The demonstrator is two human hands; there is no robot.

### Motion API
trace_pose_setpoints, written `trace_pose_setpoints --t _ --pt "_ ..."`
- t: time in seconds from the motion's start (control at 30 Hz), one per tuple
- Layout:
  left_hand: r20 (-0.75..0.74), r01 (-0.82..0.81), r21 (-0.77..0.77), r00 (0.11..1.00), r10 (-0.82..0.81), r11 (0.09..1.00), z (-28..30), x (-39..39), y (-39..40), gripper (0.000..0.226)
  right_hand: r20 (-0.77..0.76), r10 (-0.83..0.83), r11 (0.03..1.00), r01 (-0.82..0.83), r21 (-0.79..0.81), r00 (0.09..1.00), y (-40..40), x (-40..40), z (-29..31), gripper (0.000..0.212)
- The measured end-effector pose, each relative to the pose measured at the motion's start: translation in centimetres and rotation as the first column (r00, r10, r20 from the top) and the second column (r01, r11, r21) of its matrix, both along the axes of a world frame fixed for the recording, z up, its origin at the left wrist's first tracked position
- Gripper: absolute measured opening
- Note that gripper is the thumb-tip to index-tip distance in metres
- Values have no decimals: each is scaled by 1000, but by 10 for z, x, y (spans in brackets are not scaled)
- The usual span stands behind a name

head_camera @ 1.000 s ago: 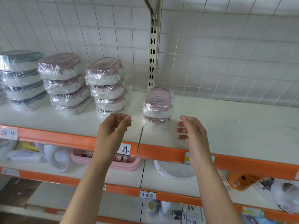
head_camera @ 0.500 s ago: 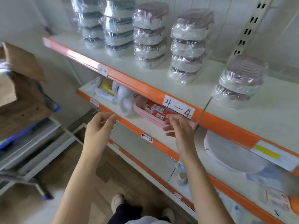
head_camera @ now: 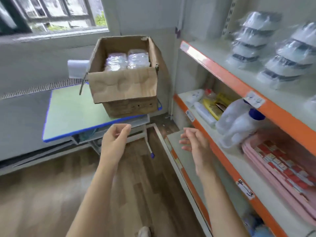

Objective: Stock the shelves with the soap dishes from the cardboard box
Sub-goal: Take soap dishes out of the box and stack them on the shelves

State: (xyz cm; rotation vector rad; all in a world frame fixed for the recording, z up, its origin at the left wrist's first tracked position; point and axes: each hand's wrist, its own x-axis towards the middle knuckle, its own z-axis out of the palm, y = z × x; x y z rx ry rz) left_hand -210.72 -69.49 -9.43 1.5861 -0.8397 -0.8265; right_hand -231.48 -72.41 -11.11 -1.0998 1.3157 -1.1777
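Head view: left hand (head_camera: pixel 114 141) fingers loosely curled, empty; right hand (head_camera: pixel 196 142) fingers spread, empty, below cardboard box (head_camera: pixel 124 86).

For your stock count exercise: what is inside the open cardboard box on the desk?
Inside the cardboard box, two plastic-wrapped soap dishes show side by side at the top. Whatever lies beneath them is hidden by the box walls.

Beyond the bare hands, the cardboard box (head_camera: pixel 124 86) is showing matt, creased brown paperboard, while the soap dishes (head_camera: pixel 126 61) inside are glinting in glossy plastic wrap (crinkled). Under the hands the floor (head_camera: pixel 51 194) is looking like smooth wood-grain planks.
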Motion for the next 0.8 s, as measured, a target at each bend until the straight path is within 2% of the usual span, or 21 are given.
trace_pose_setpoints --t 0.17,0.33,0.47,0.6,0.67,0.73,0.8 --pt "-7 -50 -12 999 50 999 11 69 -32 7 -1 94 995 -93 -35 996 -47 77 14 15" --pt "6 -96 -52 995 96 994 20 103 -74 5 -87 137 985 -145 -98 987 -114 102 26 14" --pt "105 -72 -150 991 88 986 35 123 -129 7 -112 152 965 -172 -199 982 -188 104 44 11" --pt "213 -13 -166 976 49 986 57 137 -196 5 -143 174 942 -207 -266 974 -265 112 74 23" --pt "275 33 -146 961 9 989 64 142 -229 3 -216 189 921 -249 -298 958 -301 120 87 23" --pt "343 64 -107 939 -24 992 65 149 -259 6 -322 239 891 -338 -302 916 -335 131 93 15" --pt "408 87 -50 911 -59 995 63 155 -283 9 -488 308 857 -461 -231 817 -362 144 91 14"
